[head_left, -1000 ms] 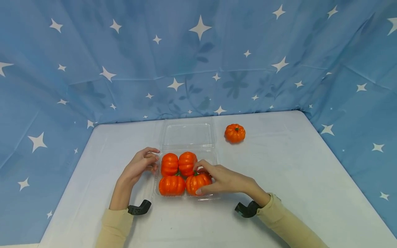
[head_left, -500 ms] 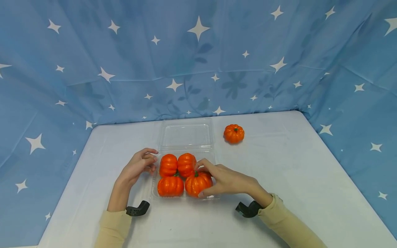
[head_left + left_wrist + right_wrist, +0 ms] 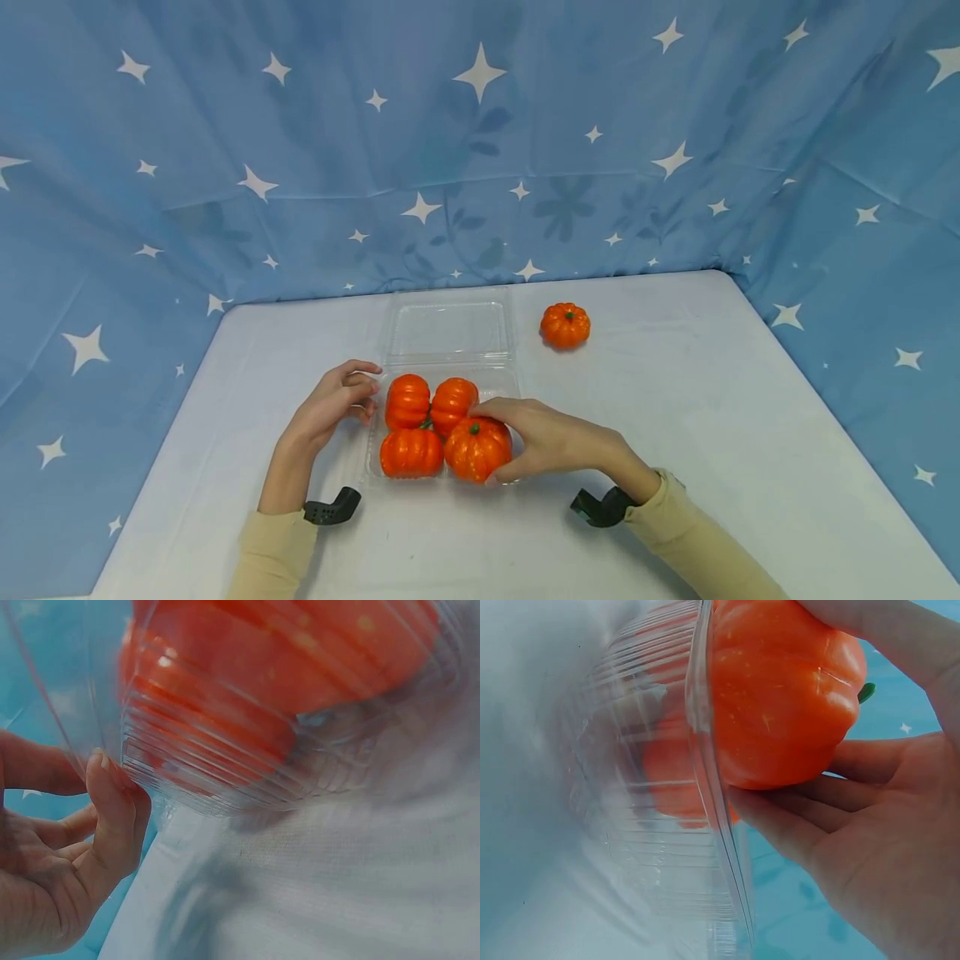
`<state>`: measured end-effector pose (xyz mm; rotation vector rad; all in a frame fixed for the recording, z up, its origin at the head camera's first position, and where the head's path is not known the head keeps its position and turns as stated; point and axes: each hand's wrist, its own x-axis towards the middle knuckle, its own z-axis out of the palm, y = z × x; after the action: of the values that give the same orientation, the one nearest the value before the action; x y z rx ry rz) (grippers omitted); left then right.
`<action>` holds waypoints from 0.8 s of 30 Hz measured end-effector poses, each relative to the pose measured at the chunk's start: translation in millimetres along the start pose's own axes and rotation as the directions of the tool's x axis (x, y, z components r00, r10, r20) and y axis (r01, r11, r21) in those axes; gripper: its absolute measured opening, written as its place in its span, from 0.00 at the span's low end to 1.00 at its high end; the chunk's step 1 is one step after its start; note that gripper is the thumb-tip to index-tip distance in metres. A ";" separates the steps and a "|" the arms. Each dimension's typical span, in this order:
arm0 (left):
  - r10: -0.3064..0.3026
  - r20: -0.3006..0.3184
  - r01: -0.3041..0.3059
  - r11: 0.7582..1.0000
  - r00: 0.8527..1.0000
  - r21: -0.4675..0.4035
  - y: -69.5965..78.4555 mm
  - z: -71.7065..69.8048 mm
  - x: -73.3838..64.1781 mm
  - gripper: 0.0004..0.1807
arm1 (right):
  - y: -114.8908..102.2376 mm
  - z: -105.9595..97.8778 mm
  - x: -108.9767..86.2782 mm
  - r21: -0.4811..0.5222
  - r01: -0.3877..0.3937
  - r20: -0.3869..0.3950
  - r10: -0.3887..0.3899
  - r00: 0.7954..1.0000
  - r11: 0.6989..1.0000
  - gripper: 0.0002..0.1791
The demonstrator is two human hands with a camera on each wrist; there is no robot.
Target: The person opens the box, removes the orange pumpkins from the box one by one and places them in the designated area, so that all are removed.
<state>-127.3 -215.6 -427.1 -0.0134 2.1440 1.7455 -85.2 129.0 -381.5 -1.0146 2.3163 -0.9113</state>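
Observation:
A clear plastic clamshell container (image 3: 495,379) stands with its lid folded back, holding several small orange toy pumpkins. My left hand (image 3: 337,402) is at its left side; in the left wrist view, thumb and fingertips (image 3: 105,769) pinch the container's rim. My right hand (image 3: 551,437) grips the front right pumpkin (image 3: 478,450) between thumb and fingers, its green stem facing up. In the right wrist view this pumpkin (image 3: 780,697) sits above the container's rim (image 3: 712,780). Behind it lies another pumpkin (image 3: 453,400); two more, a back left one (image 3: 407,402) and a front left one (image 3: 411,452), lie on their sides.
Another orange pumpkin (image 3: 566,326) lies on the white table (image 3: 675,400), behind and right of the container. The open lid (image 3: 450,327) lies toward the back edge. A blue star-patterned curtain (image 3: 480,167) rises behind the table and along both sides.
The pumpkin in my right hand has risen and tipped so its stem faces up more. The pumpkin behind it has shifted and tilted slightly. My left hand stays at the container's left side.

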 end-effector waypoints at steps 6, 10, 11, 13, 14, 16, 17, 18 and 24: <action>0.000 -0.006 0.000 1.000 1.000 -0.007 2.1 1.3 -0.1 0.23 | -1.0 -1.9 -2.2 0.004 0.027 -0.044 -0.026 0.999 1.000 0.41; -0.001 -0.006 0.001 1.000 1.000 -0.008 2.7 1.3 -0.6 0.23 | -1.1 -3.0 -3.2 0.001 0.035 -0.083 -0.035 0.996 0.999 0.42; -0.002 -0.005 0.002 1.000 1.000 -0.008 2.6 1.2 -0.8 0.23 | -1.1 -3.4 -3.5 0.002 0.037 -0.093 -0.037 0.995 0.999 0.42; -0.002 0.000 0.002 1.000 1.000 -0.005 1.9 1.0 -0.9 0.23 | -1.1 -4.0 -3.9 -0.002 0.050 -0.109 -0.050 0.993 0.999 0.41; -0.003 0.000 0.003 1.000 1.000 -0.004 1.3 0.8 -0.8 0.23 | -1.2 -4.3 -3.9 -0.004 0.059 -0.118 -0.060 0.991 0.998 0.41; -0.006 -0.002 0.006 1.000 1.000 -0.005 0.7 0.8 -0.7 0.22 | -1.1 -4.7 -4.2 -0.013 0.066 -0.133 -0.068 0.989 0.998 0.41; -0.005 -0.001 0.005 1.000 1.000 -0.005 0.3 0.5 -0.4 0.22 | -1.3 -4.8 -4.3 -0.016 0.072 -0.141 -0.074 0.987 0.997 0.41; -0.007 -0.002 0.007 1.000 1.000 -0.004 0.0 0.4 0.1 0.22 | -1.4 -4.8 -4.3 -0.021 0.077 -0.149 -0.080 0.986 0.997 0.42; -0.009 -0.010 0.009 1.000 1.000 -0.007 0.1 0.0 1.2 0.22 | 0.0 -5.2 -4.1 -0.051 0.101 -0.205 -0.109 0.973 0.994 0.43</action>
<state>-128.4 -215.4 -427.3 -0.0330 2.1419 1.7513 -85.9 134.1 -377.4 -1.1153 2.4806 -1.0615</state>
